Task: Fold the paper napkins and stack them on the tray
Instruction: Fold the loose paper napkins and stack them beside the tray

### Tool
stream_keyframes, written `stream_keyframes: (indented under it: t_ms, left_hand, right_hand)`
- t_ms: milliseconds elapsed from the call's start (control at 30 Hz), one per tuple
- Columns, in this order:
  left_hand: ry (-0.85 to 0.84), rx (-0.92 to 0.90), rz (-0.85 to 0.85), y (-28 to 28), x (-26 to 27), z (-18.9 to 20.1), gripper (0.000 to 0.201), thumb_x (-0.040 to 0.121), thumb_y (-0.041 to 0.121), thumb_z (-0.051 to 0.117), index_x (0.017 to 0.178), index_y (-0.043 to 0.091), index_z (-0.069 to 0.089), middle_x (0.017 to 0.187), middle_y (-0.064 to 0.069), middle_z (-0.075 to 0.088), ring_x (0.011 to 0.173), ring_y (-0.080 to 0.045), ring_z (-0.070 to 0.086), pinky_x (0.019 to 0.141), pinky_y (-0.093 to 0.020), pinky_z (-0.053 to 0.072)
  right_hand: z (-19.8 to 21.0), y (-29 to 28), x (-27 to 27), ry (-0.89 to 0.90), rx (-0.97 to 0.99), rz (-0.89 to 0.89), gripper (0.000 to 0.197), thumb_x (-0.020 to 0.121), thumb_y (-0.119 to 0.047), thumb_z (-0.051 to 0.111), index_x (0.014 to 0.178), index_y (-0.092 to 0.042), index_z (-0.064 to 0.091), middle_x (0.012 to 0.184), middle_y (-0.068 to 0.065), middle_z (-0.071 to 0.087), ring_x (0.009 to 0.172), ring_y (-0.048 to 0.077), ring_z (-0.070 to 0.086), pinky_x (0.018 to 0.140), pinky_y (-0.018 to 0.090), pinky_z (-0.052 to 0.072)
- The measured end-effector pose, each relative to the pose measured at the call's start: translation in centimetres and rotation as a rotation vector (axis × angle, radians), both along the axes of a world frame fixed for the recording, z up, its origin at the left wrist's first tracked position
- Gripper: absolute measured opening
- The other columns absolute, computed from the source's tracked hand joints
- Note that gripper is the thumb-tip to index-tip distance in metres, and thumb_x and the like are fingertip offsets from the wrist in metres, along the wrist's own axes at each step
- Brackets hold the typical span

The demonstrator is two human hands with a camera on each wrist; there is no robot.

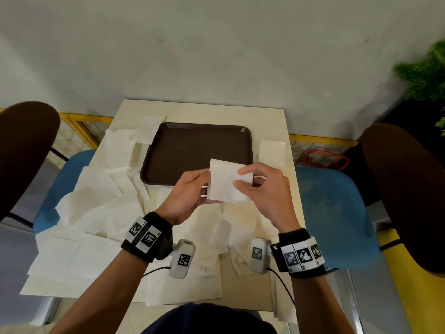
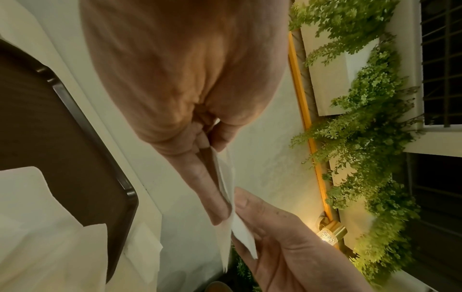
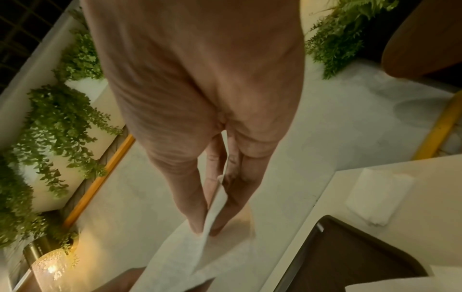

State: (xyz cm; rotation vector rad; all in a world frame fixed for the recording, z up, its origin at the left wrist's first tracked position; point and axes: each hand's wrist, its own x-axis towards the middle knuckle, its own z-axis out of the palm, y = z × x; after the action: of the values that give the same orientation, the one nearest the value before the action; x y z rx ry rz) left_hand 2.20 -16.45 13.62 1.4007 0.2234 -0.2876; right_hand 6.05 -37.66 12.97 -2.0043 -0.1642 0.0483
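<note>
A white paper napkin, folded into a small rectangle, is held up in the air over the near edge of the brown tray. My left hand pinches its left edge and my right hand pinches its right side, thumb on top. In the left wrist view the napkin shows edge-on between fingers and thumb. In the right wrist view the napkin runs down between my fingers. The tray holds nothing.
Several unfolded napkins cover the left and near parts of the small cream table. One folded napkin lies right of the tray. Blue chairs stand on both sides, and green plants at the far right.
</note>
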Motion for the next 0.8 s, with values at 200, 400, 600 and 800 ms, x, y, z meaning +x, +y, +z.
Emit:
stream_keyframes:
  t_ms: [200,400,600,800]
  left_hand:
    - [0.006,-0.024,0.020,-0.6,-0.1,0.0,0.035,0.116,0.022,0.041,0.132,0.015,0.071,0.127,-0.007,0.076,0.120,-0.030,0.072,0.098,-0.051,0.061]
    - [0.034,-0.120,0.071,-1.4,-0.2,0.2,0.038,0.116,0.023,0.037,0.129,0.014,0.071,0.126,-0.010,0.076,0.120,-0.032,0.072,0.095,-0.050,0.062]
    - [-0.029,-0.076,0.058,-1.6,0.1,-0.4,0.033,0.113,0.026,0.049,0.130,0.006,0.069,0.127,-0.014,0.074,0.121,-0.034,0.071,0.097,-0.057,0.061]
    - [-0.102,0.018,0.028,-1.2,0.7,-1.4,0.030,0.113,0.019,0.048,0.135,0.010,0.066,0.129,-0.011,0.074,0.121,-0.031,0.071,0.099,-0.059,0.059]
  right_hand:
    - [-0.1,0.7,-0.4,0.011,-0.015,-0.051,0.026,0.084,-0.032,0.093,0.104,-0.032,0.078,0.104,-0.027,0.071,0.096,-0.004,0.069,0.088,0.023,0.062]
    - [-0.1,1.1,-0.5,0.008,-0.071,-0.062,0.031,0.083,-0.038,0.093,0.107,-0.032,0.074,0.103,-0.027,0.065,0.091,-0.008,0.064,0.071,0.000,0.049]
    - [-0.1,1.0,-0.4,0.014,-0.023,-0.068,0.034,0.081,-0.033,0.095,0.107,-0.031,0.072,0.108,-0.019,0.070,0.094,0.004,0.073,0.075,0.014,0.060]
    - [-0.5,0.4,0.2,-0.029,-0.015,-0.172,0.045,0.085,-0.051,0.088,0.112,-0.029,0.060,0.111,-0.015,0.067,0.096,0.005,0.070,0.076,0.014,0.057]
